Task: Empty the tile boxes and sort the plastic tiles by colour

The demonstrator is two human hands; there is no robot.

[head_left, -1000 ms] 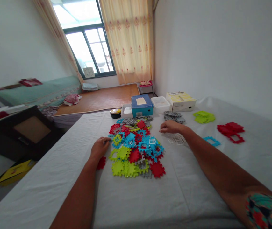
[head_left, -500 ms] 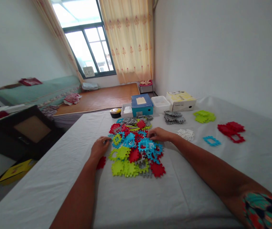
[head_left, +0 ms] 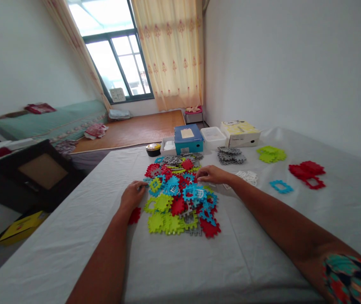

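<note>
A heap of toothed plastic building pieces lies in front of me, with lime green pieces [head_left: 164, 202], red pieces [head_left: 178, 206], blue pieces [head_left: 189, 192] and grey pieces among them. At the heap's left edge rests my left hand [head_left: 133, 195], fingers curled and fingertips against a blue piece [head_left: 146, 180]; its grip is partly hidden. My right hand [head_left: 212, 174] is over the heap's right edge, fingers bent and slightly apart, with nothing visible in them. A small white lattice frame [head_left: 200, 193] sits among the blue pieces. One red piece [head_left: 134, 216] lies beside my left wrist.
On the right are sorted groups: grey pieces [head_left: 230, 155], white frames [head_left: 247, 177], green pieces [head_left: 271, 154], red pieces [head_left: 307, 173] and a blue frame [head_left: 281, 186]. Behind stand a blue box [head_left: 189, 139], a white tub [head_left: 213, 137], a yellow-white box [head_left: 240, 133] and a round black container [head_left: 153, 150].
My right hand has shifted slightly, and a white piece now shows beside its wrist. Blue and red pieces at the heap's right side have slid a little towards me. My left hand stays put.
</note>
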